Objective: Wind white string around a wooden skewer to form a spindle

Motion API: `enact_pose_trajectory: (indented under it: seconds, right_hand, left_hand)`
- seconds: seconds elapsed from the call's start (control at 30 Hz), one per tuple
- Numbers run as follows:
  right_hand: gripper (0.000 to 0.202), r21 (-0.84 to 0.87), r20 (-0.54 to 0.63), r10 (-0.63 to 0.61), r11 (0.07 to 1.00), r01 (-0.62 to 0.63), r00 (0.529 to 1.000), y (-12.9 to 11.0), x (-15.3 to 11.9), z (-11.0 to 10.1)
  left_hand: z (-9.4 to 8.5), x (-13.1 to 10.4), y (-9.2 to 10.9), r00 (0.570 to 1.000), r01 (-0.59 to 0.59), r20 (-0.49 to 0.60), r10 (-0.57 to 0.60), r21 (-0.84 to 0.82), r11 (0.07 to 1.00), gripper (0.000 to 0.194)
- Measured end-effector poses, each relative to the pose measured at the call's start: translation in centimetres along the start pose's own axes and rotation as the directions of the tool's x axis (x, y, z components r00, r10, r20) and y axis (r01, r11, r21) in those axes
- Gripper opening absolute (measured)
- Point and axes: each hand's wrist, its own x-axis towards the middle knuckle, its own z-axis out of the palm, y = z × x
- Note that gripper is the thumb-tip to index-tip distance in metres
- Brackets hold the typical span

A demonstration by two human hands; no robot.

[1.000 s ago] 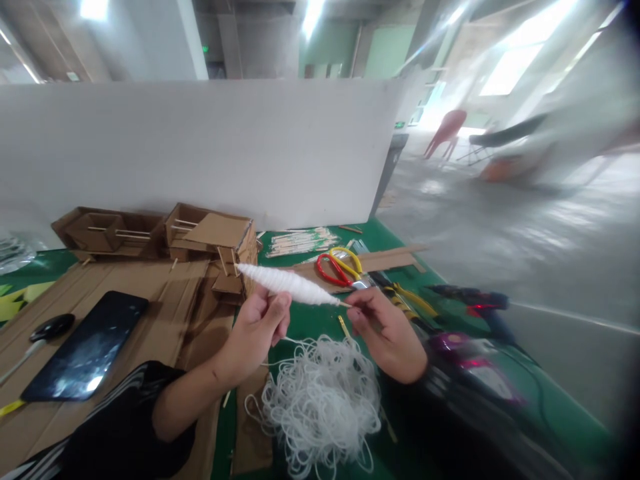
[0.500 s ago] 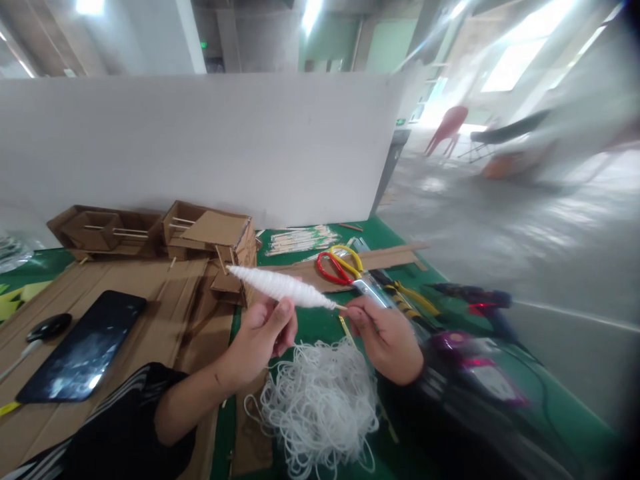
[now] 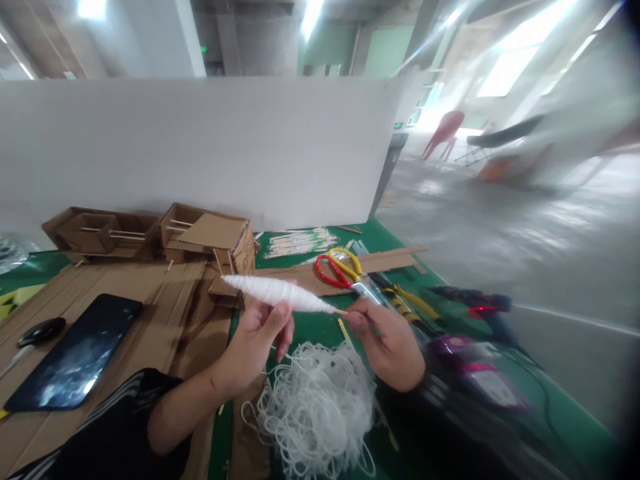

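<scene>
A thin stick wound thickly with white string, a spindle shape (image 3: 277, 293), lies across the middle of the head view. My right hand (image 3: 387, 340) pinches the bare stick at its right end. My left hand (image 3: 265, 330) is closed at the underside of the winding, thumb and fingers against the string. Below both hands, a loose heap of white cord (image 3: 317, 410) rests on the green table (image 3: 357, 460). A strand runs between my left hand and the heap.
Scissors with red and yellow handles (image 3: 340, 268), pliers (image 3: 415, 300) and a drill (image 3: 475, 300) lie beyond my right hand. Cardboard boxes (image 3: 215, 230) stand at the back left, wooden sticks (image 3: 300, 243) beside them. A phone (image 3: 75, 350) lies on cardboard at left.
The spindle's left tip has dipped slightly and shifted left. Both hands have stayed close to where they were, still on the spindle.
</scene>
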Motion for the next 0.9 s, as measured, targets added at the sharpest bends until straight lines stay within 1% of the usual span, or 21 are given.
enact_pose_trajectory:
  seconds: [0.17,0.3,0.37,0.47,0.63,0.73,0.83,0.9]
  right_hand:
    - [0.022,0.017,0.031,0.031,0.999,-0.031,0.999,-0.24,-0.06,0.01]
    - [0.011,0.084,0.051,0.066,0.994,-0.070,0.997,-0.29,-0.16,0.21]
    - [0.006,0.095,0.049,0.055,0.994,-0.060,0.997,-0.21,-0.18,0.27]
    - [0.008,0.084,0.040,0.005,0.996,-0.008,0.999,-0.21,-0.22,0.22]
    - [0.021,0.061,0.079,-0.025,0.998,0.020,0.997,-0.67,-0.26,0.14]
    - [0.027,0.071,0.100,-0.033,0.997,0.026,0.994,-0.86,-0.22,0.29]
    - [0.022,0.097,0.125,-0.014,0.995,0.002,0.992,-0.84,-0.25,0.50]
    - [0.017,0.115,0.120,0.002,0.993,-0.016,0.993,-0.79,-0.31,0.61]
  left_hand:
    - [0.11,0.06,-0.16,1.000,0.013,-0.026,-0.012,0.042,0.999,0.039]
    - [0.12,0.18,-0.14,0.998,-0.008,-0.067,0.013,0.065,0.998,0.038]
    - [0.15,0.19,-0.06,0.997,-0.015,-0.073,0.020,0.071,0.997,0.039]
    - [0.32,0.07,0.07,0.998,-0.018,-0.062,0.022,0.065,0.998,0.042]
    - [0.75,-0.26,0.01,0.999,-0.013,-0.036,0.014,0.026,1.000,0.046]
    - [0.89,-0.29,-0.15,0.999,-0.018,-0.049,0.019,0.008,1.000,0.046]
    - [0.90,-0.22,-0.24,0.998,-0.022,-0.060,0.022,-0.004,1.000,0.045]
    - [0.86,-0.19,-0.27,0.998,-0.026,-0.056,0.026,-0.001,1.000,0.045]
